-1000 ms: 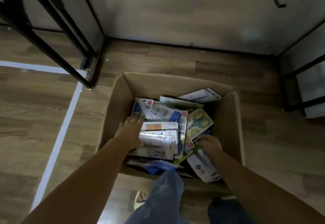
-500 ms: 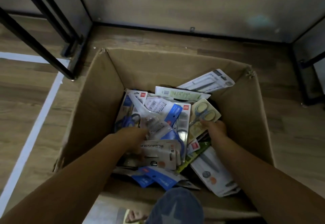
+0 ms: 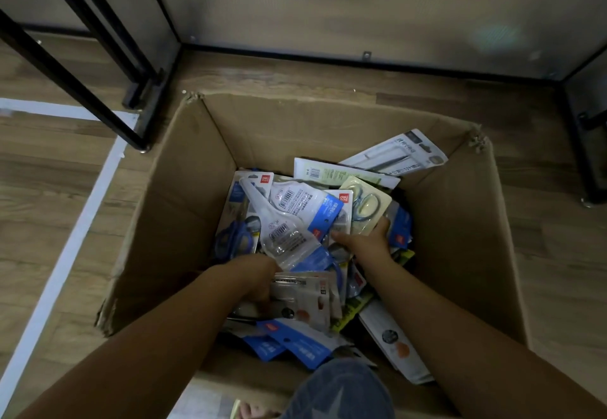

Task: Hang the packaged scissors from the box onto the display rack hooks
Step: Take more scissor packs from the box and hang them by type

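An open cardboard box [image 3: 184, 201] stands on the floor, holding several packaged scissors. Both my hands are inside it. My left hand [image 3: 259, 277] grips a bundle of packs: a clear-and-blue scissors pack [image 3: 289, 231] sticks up from it and white packs [image 3: 305, 297] lie under its fingers. My right hand [image 3: 368, 241] pinches the lower edge of a pale green scissors pack [image 3: 364, 205]. A long white pack [image 3: 397, 155] leans on the far right wall of the box. No display hooks are in view.
Black metal rack legs [image 3: 108, 73] stand on the wooden floor at the upper left, another black leg [image 3: 581, 142] at the right. A grey panel [image 3: 328, 8] lies behind the box. White floor tape [image 3: 65, 251] runs along the left. My knee [image 3: 341, 389] is at the bottom.
The view has dropped closer to the box and the hooks have left the frame. My left hand closed on a bundle of packs; my right hand moved up to the green pack.
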Demonstrator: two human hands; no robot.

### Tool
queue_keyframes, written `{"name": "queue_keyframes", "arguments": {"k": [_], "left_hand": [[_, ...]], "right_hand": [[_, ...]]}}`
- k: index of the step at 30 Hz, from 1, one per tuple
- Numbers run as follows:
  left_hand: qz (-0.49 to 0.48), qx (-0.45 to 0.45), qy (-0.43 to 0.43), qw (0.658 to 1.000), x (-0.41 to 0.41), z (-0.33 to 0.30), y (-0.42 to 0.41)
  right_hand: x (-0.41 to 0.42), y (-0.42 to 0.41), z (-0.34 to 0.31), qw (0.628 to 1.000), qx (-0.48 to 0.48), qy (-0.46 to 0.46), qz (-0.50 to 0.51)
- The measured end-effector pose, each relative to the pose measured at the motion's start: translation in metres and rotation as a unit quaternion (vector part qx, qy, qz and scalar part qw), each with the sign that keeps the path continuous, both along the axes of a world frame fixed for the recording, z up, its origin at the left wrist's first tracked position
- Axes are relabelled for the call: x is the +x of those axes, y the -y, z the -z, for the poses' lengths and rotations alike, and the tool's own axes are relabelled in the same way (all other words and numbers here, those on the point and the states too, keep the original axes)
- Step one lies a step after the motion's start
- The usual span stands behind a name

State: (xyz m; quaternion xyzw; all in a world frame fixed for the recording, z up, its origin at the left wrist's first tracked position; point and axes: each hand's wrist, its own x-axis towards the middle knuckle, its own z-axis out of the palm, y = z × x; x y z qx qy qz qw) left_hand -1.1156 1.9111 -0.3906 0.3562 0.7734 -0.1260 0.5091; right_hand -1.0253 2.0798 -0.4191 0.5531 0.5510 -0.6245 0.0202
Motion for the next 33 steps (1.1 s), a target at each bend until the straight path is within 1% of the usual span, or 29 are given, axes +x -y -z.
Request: {"name": "queue_keyframes", "arguments": {"k": [3,8,10,12,14,15,18,19,21,22,23,25,29,31,33], "left_hand": [[-0.007,-0.002,-0.003,1.0,-0.001,0.0,0.001],[-0.039,0.02,-0.001,0.999,0.0,-0.005,0.004],[-0.062,0.057,-0.013,0.996,0.001,-0.015,0.007],[-0.085,0.103,-0.039,0.99,-0.001,-0.033,0.009],[-0.125,0.154,-0.067,0.978,-0.002,-0.061,0.01],[-0.157,0.188,-0.078,0.966,-0.004,-0.077,0.009],[-0.277,0.269,-0.093,0.918,-0.007,-0.133,0.001],[-0.343,0.291,-0.086,0.889,-0.008,-0.151,-0.002],[-0.482,0.319,-0.062,0.813,-0.011,-0.189,-0.01],[-0.531,0.332,-0.054,0.778,-0.012,-0.208,-0.012],[-0.566,0.339,-0.045,0.75,-0.014,-0.228,-0.015],[-0.613,0.347,-0.029,0.709,-0.017,-0.27,-0.021],[-0.659,0.386,-0.006,0.645,-0.019,-0.363,-0.024],[-0.685,0.406,0.019,0.604,-0.018,-0.416,-0.022],[-0.707,0.432,0.044,0.558,-0.015,-0.469,-0.017]], "right_hand": [[-0.001,0.007,0.004,1.0,-0.011,0.011,-0.021],[0.004,0.006,0.001,1.0,0.02,0.013,0.002],[0.008,-0.001,-0.01,0.999,0.043,-0.006,0.006],[0.015,-0.011,-0.03,0.996,0.092,-0.013,0.001],[0.023,-0.018,-0.06,0.99,0.144,-0.005,-0.007],[0.027,-0.021,-0.077,0.987,0.163,0.002,-0.013],[0.028,-0.027,-0.137,0.981,0.19,0.005,-0.031],[0.026,-0.028,-0.159,0.979,0.199,0.0,-0.041],[0.021,-0.028,-0.206,0.975,0.216,-0.016,-0.057],[0.019,-0.028,-0.229,0.972,0.224,-0.022,-0.071],[0.017,-0.028,-0.253,0.968,0.234,-0.024,-0.09],[0.016,-0.029,-0.299,0.962,0.247,-0.026,-0.116],[0.018,-0.032,-0.398,0.964,0.223,-0.037,-0.142],[0.021,-0.034,-0.454,0.963,0.219,-0.068,-0.139],[0.021,-0.035,-0.514,0.964,0.203,-0.12,-0.121]]}}
